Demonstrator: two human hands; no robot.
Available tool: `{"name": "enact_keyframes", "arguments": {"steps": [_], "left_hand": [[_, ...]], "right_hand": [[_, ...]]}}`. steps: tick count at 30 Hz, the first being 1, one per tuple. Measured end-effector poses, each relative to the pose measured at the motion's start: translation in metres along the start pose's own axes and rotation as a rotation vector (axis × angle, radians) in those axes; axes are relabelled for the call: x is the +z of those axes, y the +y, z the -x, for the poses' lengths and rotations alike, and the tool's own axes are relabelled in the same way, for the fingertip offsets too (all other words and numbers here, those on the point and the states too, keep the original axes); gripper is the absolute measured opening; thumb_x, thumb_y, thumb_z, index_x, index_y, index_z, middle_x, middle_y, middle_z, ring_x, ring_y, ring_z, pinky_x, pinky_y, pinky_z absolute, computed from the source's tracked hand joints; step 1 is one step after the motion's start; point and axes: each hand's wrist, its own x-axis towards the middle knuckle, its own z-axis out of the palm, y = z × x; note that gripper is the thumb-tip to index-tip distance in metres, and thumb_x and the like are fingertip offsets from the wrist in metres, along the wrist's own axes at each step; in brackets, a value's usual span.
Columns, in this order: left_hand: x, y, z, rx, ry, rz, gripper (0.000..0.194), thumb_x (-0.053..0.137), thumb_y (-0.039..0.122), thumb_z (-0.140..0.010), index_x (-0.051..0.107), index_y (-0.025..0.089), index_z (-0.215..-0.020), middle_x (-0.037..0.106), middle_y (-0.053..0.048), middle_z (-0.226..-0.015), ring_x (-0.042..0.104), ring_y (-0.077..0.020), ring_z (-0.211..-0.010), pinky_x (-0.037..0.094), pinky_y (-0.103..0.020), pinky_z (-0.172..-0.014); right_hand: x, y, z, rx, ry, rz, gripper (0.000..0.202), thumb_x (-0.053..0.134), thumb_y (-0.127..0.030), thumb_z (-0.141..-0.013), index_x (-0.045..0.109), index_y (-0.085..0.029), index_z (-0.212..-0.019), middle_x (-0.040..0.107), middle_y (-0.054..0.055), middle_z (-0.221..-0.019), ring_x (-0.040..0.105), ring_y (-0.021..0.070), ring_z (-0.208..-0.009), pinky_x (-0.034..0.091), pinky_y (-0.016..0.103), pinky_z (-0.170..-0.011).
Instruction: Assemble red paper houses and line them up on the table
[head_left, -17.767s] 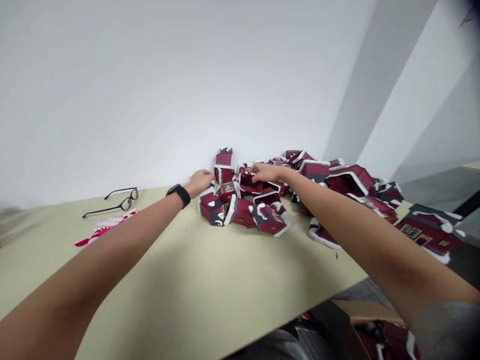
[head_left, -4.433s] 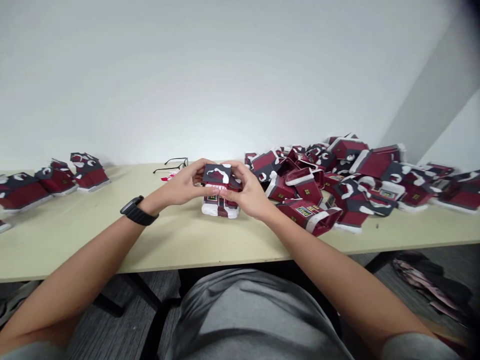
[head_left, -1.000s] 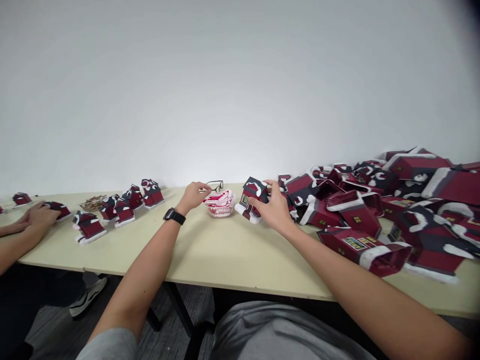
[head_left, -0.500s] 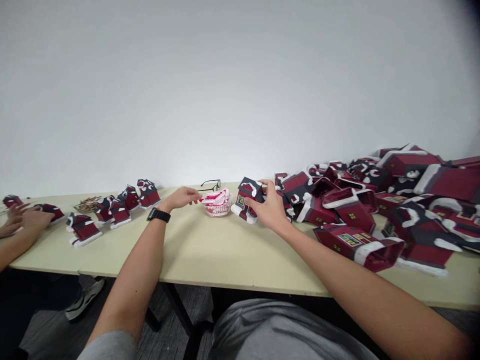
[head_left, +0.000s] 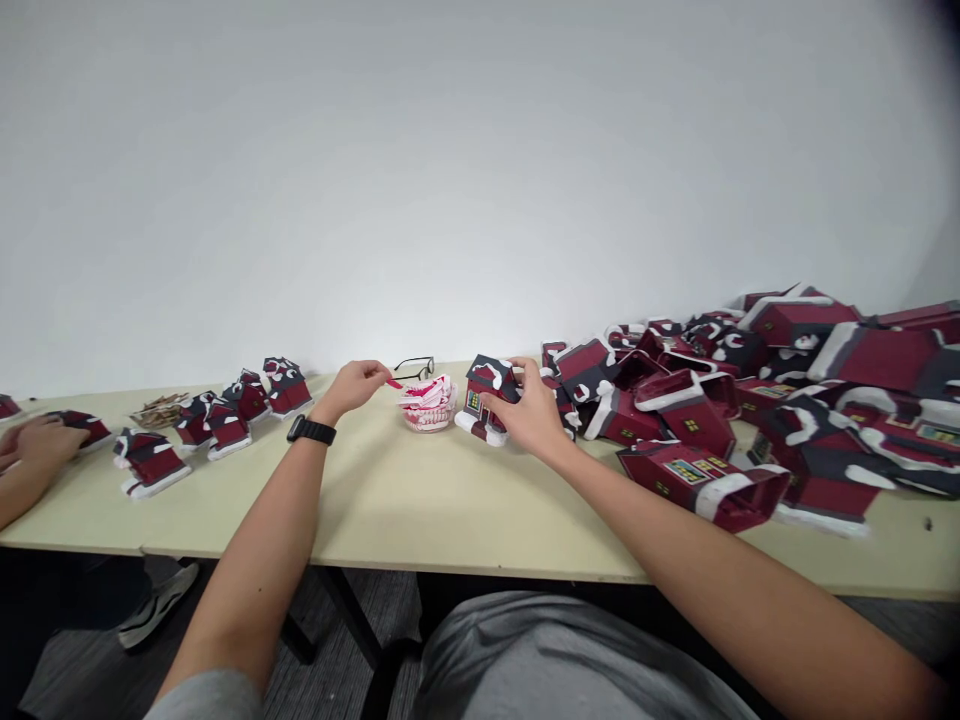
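The small house (head_left: pixel 487 372) has maroon walls, a dark grey roof with a white, snow-like patch, a thick white base and a front window with yellow panes; it is roughly upright near the middle of the table (head_left: pixel 420 510), gripped by the right hand (head_left: pixel 529 405), thumb to the front. The left hand (head_left: pixel 356 385) pinches one slim red piece (head_left: pixel 394 383) between its fingertips, beside one clear bowl (head_left: pixel 427 424) of red-and-white pieces (head_left: pixel 427 392), too overlapped to count. Behind the bowl lies one pair of glasses (head_left: pixel 424 368). To the left stand five similar houses (head_left: pixel 227 425), near one brownish heap (head_left: pixel 159 411); farther left, a co-worker's two hands (head_left: pixel 45 440) touch one more. On the right, a jumbled pile of houses (head_left: pixel 694 420) cannot be counted exactly.
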Motion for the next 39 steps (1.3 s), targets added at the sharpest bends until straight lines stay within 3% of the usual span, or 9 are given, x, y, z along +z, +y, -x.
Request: {"name": "enact_keyframes", "arguments": {"steps": [3, 8, 12, 18, 23, 27, 31, 39], "left_hand": [[0.004, 0.025, 0.004, 0.102, 0.073, 0.014, 0.037, 0.048, 0.049, -0.092, 0.069, 0.018, -0.094, 0.07, -0.006, -0.093, 0.057, -0.0198, -0.082, 0.044, -0.03, -0.072], [0.032, 0.081, 0.029, 0.484, -0.076, -0.006, 0.029, 0.043, 0.04, -0.103, 0.064, 0.02, -0.099, 0.068, -0.007, -0.099, 0.06, -0.0195, -0.087, 0.049, -0.033, -0.08], [0.059, 0.102, 0.045, 0.699, -0.04, -0.217, 0.029, 0.035, 0.027, -0.107, 0.063, 0.019, -0.109, 0.063, -0.009, -0.106, 0.061, -0.0216, -0.095, 0.052, -0.037, -0.087], [0.073, 0.104, 0.05, 0.794, 0.087, -0.246, 0.03, 0.036, 0.024, -0.109, 0.054, 0.02, -0.133, 0.066, -0.011, -0.121, 0.064, -0.0235, -0.109, 0.054, -0.041, -0.094], [0.07, 0.103, 0.05, 0.822, 0.136, -0.285, 0.026, 0.04, 0.027, -0.109, 0.063, 0.019, -0.118, 0.07, -0.01, -0.108, 0.065, -0.0236, -0.1, 0.054, -0.039, -0.087], [0.068, 0.102, 0.05, 0.923, 0.152, -0.377, 0.028, 0.04, 0.018, -0.107, 0.068, 0.02, -0.111, 0.073, -0.009, -0.101, 0.065, -0.0228, -0.096, 0.051, -0.04, -0.09], [0.068, 0.099, 0.049, 0.975, 0.196, -0.341, 0.033, 0.04, 0.014, -0.105, 0.071, 0.024, -0.112, 0.076, -0.006, -0.106, 0.064, -0.0211, -0.095, 0.05, -0.04, -0.092], [0.078, 0.096, 0.047, 0.959, 0.302, -0.248, 0.03, 0.045, 0.019, -0.105, 0.074, 0.023, -0.104, 0.076, -0.005, -0.091, 0.064, -0.0191, -0.084, 0.051, -0.038, -0.084]], "right_hand": [[0.0, -0.001, 0.001, 0.03, -0.005, -0.01, 0.063, 0.074, -0.045, -0.077, 0.053, -0.022, -0.132, 0.073, 0.012, -0.116, 0.068, 0.0291, -0.102, 0.049, 0.041, -0.09], [0.001, -0.002, 0.003, 0.008, -0.071, -0.036, 0.048, 0.072, -0.046, -0.084, 0.061, -0.023, -0.125, 0.073, 0.011, -0.125, 0.068, 0.0291, -0.112, 0.049, 0.043, -0.098], [0.004, 0.0, 0.003, 0.05, -0.102, -0.066, 0.056, 0.073, -0.048, -0.084, 0.06, -0.021, -0.131, 0.068, 0.014, -0.136, 0.063, 0.031, -0.126, 0.047, 0.045, -0.105], [0.005, -0.004, 0.004, 0.145, -0.206, -0.367, 0.042, 0.065, -0.053, -0.09, 0.064, -0.023, -0.12, 0.071, 0.009, -0.128, 0.067, 0.0258, -0.117, 0.051, 0.039, -0.1], [0.003, -0.005, 0.003, 0.167, -0.228, -0.42, 0.036, 0.062, -0.049, -0.091, 0.065, -0.025, -0.118, 0.07, 0.006, -0.129, 0.064, 0.0249, -0.12, 0.049, 0.037, -0.103], [0.002, -0.006, 0.003, 0.153, -0.227, -0.381, 0.032, 0.059, -0.046, -0.092, 0.066, -0.025, -0.115, 0.071, 0.006, -0.123, 0.065, 0.026, -0.116, 0.048, 0.04, -0.104], [0.003, -0.006, 0.004, 0.166, -0.24, -0.378, 0.034, 0.06, -0.049, -0.093, 0.067, -0.026, -0.117, 0.069, 0.006, -0.133, 0.06, 0.0277, -0.129, 0.045, 0.041, -0.11], [0.004, -0.002, 0.003, 0.149, -0.192, -0.361, 0.042, 0.063, -0.051, -0.093, 0.067, -0.028, -0.127, 0.061, 0.006, -0.149, 0.056, 0.0273, -0.137, 0.043, 0.042, -0.116]]}}
